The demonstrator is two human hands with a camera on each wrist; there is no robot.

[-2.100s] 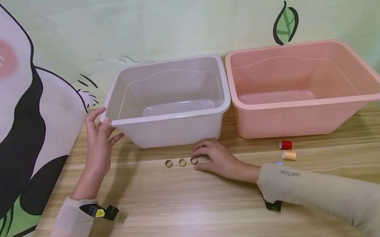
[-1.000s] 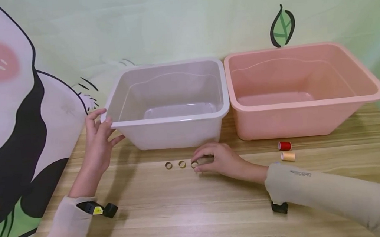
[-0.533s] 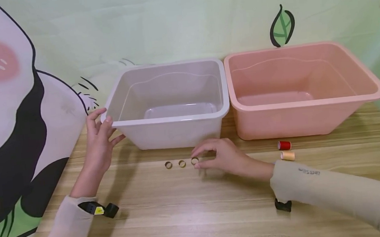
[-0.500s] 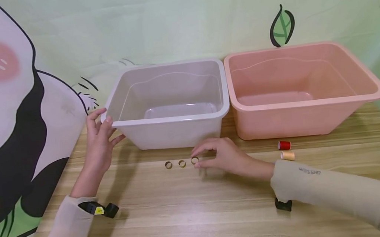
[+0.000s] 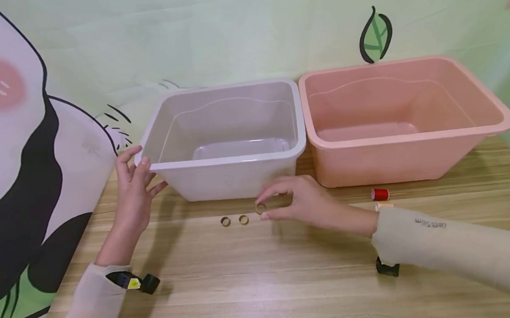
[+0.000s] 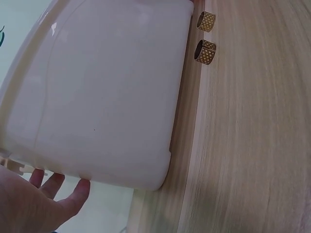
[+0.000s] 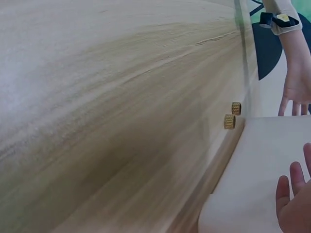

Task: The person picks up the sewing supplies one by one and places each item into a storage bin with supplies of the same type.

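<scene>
In the head view my right hand (image 5: pixel 310 202) pinches a brass bushing (image 5: pixel 260 212) between thumb and forefinger, raised in front of the white tub (image 5: pixel 229 178). The right wrist view shows that hand's other fingers spread, with the pinched bushing out of sight. My left hand (image 5: pixel 133 198) holds the tub's front left corner, thumb and forefinger at the rim and the other fingers beneath. Two more bushings stand side by side on the table before the tub; the left wrist view shows the dimpled outer faces of a nearer bushing (image 6: pixel 206 52) and a farther bushing (image 6: pixel 206 22).
A pink tub (image 5: pixel 381 161) stands right beside the white one. In front of it lie a red thread spool (image 5: pixel 380 194) and a peach thread spool (image 5: pixel 383 205), the latter partly behind my right sleeve (image 5: pixel 445 239). A printed cloth (image 5: pixel 245 30) hangs behind the wooden table (image 5: pixel 246 279).
My right hand has closed on the rightmost bushing and lifted it from the row, moving slightly up and right. My left hand stays at the white tub's corner.
</scene>
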